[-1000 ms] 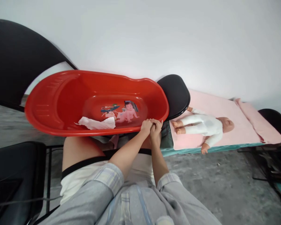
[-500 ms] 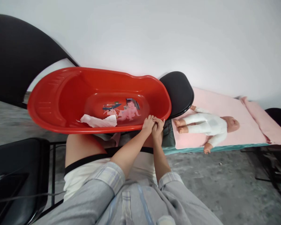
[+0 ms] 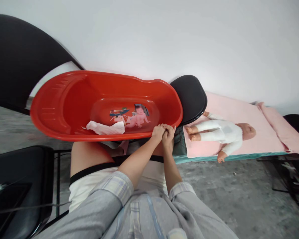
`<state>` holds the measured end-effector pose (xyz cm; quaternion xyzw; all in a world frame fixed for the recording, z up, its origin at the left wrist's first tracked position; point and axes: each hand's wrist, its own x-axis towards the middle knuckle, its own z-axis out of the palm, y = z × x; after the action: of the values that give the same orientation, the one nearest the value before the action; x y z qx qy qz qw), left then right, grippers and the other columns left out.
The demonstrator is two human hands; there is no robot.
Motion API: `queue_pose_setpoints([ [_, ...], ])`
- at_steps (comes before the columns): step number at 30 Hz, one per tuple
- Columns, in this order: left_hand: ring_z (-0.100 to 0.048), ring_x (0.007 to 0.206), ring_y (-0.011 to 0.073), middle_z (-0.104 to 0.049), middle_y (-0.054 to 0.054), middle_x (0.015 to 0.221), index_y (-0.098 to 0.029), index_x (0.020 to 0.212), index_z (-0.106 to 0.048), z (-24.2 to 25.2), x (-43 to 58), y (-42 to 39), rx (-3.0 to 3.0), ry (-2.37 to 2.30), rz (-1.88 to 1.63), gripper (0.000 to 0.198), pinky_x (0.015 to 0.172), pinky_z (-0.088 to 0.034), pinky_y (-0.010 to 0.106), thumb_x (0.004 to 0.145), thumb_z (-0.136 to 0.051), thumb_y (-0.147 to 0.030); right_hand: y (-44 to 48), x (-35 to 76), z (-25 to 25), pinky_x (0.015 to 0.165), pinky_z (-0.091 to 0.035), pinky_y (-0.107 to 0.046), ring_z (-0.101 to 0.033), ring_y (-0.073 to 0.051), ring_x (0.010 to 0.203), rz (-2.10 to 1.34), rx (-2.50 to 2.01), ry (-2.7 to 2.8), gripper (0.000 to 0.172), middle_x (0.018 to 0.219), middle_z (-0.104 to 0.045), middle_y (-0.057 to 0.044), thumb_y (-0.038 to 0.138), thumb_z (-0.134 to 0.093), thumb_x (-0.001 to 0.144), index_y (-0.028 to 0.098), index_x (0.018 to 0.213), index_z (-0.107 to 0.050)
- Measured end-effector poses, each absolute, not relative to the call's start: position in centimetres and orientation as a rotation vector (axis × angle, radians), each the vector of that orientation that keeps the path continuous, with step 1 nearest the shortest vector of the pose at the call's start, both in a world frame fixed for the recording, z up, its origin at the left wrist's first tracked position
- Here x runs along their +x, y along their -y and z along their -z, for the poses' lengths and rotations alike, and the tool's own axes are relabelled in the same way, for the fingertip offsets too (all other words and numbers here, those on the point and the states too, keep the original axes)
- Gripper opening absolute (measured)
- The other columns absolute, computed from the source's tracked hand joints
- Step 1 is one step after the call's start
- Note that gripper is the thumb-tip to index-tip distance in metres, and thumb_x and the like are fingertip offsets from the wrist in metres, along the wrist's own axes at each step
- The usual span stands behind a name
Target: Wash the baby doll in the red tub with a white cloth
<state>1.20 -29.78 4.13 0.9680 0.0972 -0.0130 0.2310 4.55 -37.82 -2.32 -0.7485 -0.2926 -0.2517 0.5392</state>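
Observation:
My left hand (image 3: 157,132) and my right hand (image 3: 168,135) are pressed together, fingers curled, right at the near rim of a red plastic baby tub (image 3: 64,99). Whether they grip the rim or something small is hidden. The tub lies across my knees and holds a crumpled white cloth (image 3: 105,127) and a printed picture on its floor. To the right, a baby doll (image 3: 220,134) in a white suit lies on its back on a pink mat (image 3: 234,113).
A black chair seat (image 3: 190,96) sits behind the tub's right end. A large black chair back (image 3: 17,56) stands at the left, and another black seat (image 3: 12,186) is at the lower left. The floor is grey concrete (image 3: 226,196); a white wall is behind.
The view has drifted slightly. My hands stay pressed together at the tub's rim and nothing else has moved.

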Motion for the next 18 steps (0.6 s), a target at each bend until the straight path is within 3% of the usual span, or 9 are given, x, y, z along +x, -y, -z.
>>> queue_pose_setpoints([
  [7,-0.058,0.121,0.0318,-0.066,0.02,0.127,-0.014,0.124,-0.067,-4.9,1.1,30.0,2.691,-0.288,0.045,0.035,0.105,-0.045,0.045,0.107,-0.036,-0.012,37.9,4.6,2.4,0.127,-0.021,-0.059,-0.07,-0.019,0.101,0.557,-1.806,0.667,0.026,0.097,-0.076,-0.003,0.02,-0.041,0.089,0.022,0.086,-0.067],
  [18,-0.06,0.12,0.0275,-0.065,0.018,0.131,-0.013,0.129,-0.063,-5.3,1.0,29.9,2.645,-0.285,0.093,0.037,0.096,-0.053,0.036,0.109,-0.032,-0.007,38.0,4.8,2.7,0.127,-0.023,-0.058,-0.071,-0.018,0.098,0.635,-1.796,0.711,0.027,0.094,-0.076,-0.002,0.016,-0.041,0.088,0.022,0.087,-0.068],
])
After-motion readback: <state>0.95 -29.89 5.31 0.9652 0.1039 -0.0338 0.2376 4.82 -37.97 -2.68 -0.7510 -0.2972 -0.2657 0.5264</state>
